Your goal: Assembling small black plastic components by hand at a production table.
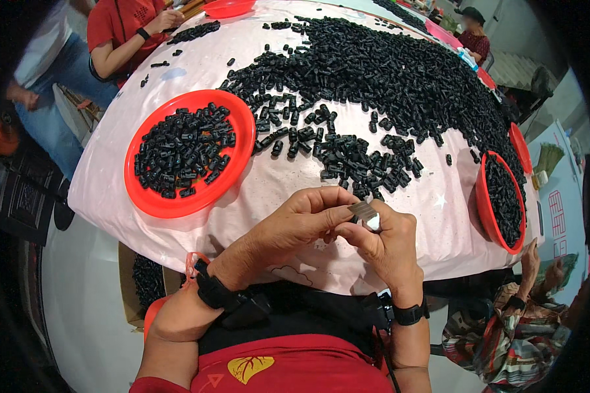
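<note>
Both hands meet over the near edge of the cloth-covered table. My right hand (392,241) is closed round a short silvery metal tool (372,221) with a flat grey face; its exact kind does not show. My left hand (301,216) is closed in a pinch beside the tool, its fingertips touching or nearly touching it. Whatever those fingertips hold is hidden. Just beyond the hands lies a loose cluster of small black plastic pieces (354,157), short and roughly cylindrical. More of them fill a round red tray (135,171) on the left.
A large heap of black pieces (387,72) spreads across the pink cloth (278,187). A red basin (484,208) of pieces stands at the right edge. A cardboard box (130,288) sits below on the left. Co-workers are at the far left (121,46), far right and near right.
</note>
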### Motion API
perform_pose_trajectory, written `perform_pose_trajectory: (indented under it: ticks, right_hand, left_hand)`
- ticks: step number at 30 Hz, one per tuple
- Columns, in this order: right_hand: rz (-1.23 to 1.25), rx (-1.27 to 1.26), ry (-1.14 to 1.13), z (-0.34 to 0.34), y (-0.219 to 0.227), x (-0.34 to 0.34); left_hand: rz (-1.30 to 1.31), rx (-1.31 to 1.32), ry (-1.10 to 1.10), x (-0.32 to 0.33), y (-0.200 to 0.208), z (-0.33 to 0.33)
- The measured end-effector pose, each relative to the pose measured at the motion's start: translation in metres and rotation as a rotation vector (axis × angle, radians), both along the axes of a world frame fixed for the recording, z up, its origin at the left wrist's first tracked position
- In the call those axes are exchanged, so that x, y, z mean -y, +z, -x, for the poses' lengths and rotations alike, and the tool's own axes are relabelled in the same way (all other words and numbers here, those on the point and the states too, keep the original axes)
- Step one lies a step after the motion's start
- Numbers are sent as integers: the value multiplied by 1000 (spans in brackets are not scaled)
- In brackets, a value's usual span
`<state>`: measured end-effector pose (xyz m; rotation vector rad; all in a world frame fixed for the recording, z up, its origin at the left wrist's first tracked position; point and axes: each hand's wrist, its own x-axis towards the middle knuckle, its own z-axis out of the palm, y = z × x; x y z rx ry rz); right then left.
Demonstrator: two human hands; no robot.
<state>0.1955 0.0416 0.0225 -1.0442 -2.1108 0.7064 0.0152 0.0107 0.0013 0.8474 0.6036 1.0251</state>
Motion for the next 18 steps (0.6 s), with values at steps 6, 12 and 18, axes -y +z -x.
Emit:
perform_pose_trajectory:
  ticks: [6, 12, 18]
  right_hand:
    - [-1, -16, -7, 0, -2, 0]
    - [1, 30, 1, -1, -2, -1]
    - [8, 35, 23, -3, -2, -3]
  left_hand:
    - [2, -44, 4, 0, 5, 1]
    - [-27, -34, 6, 0, 2, 0]
    - [-28, -37, 1, 0, 3, -1]
